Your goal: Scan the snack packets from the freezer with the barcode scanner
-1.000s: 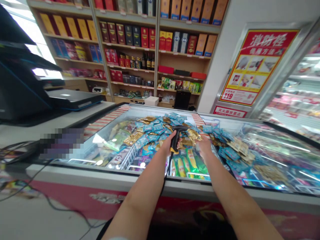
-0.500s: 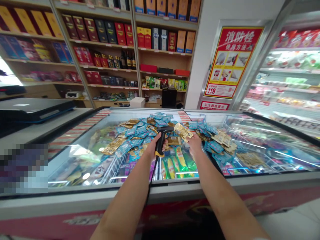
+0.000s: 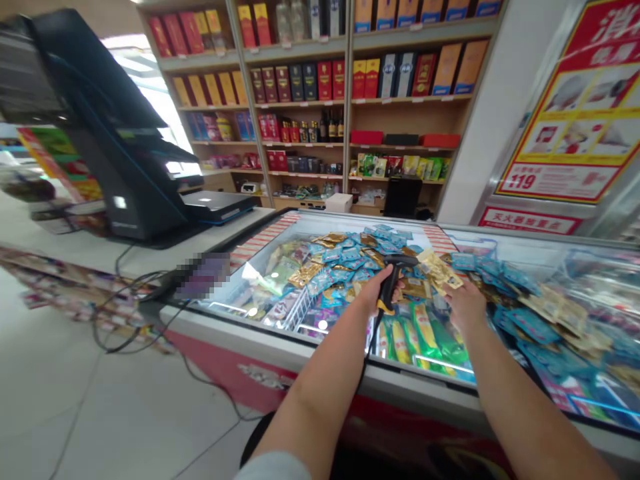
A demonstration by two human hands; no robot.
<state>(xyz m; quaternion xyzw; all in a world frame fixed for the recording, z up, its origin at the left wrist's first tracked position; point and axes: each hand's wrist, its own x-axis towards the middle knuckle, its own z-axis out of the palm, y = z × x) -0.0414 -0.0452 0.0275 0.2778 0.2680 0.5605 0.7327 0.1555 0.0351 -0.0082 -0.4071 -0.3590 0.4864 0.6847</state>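
Observation:
My left hand (image 3: 376,292) is wrapped round the grip of a black and yellow barcode scanner (image 3: 388,288), its head pointing right. A cord runs down from the scanner's grip. Between the fingers of my right hand (image 3: 466,305) is a gold packet (image 3: 436,269), held up just right of the scanner's head. Below both hands, blue packets (image 3: 345,255) and gold packets (image 3: 306,272) lie in a loose pile on the freezer's glass top (image 3: 273,257). More blue packets (image 3: 530,323) and pale gold packets (image 3: 565,312) are heaped on the right.
A counter (image 3: 90,250) with a black checkout terminal (image 3: 135,153) and a flat scale-like device (image 3: 220,205) adjoins the freezer on the left. Loose cables (image 3: 120,347) hang over its side to the floor. Shelves of boxed goods (image 3: 300,83) stand behind.
My view has swung left, bringing the terminal and cables into sight. Both hands keep hold of the scanner and gold packet, still close together.

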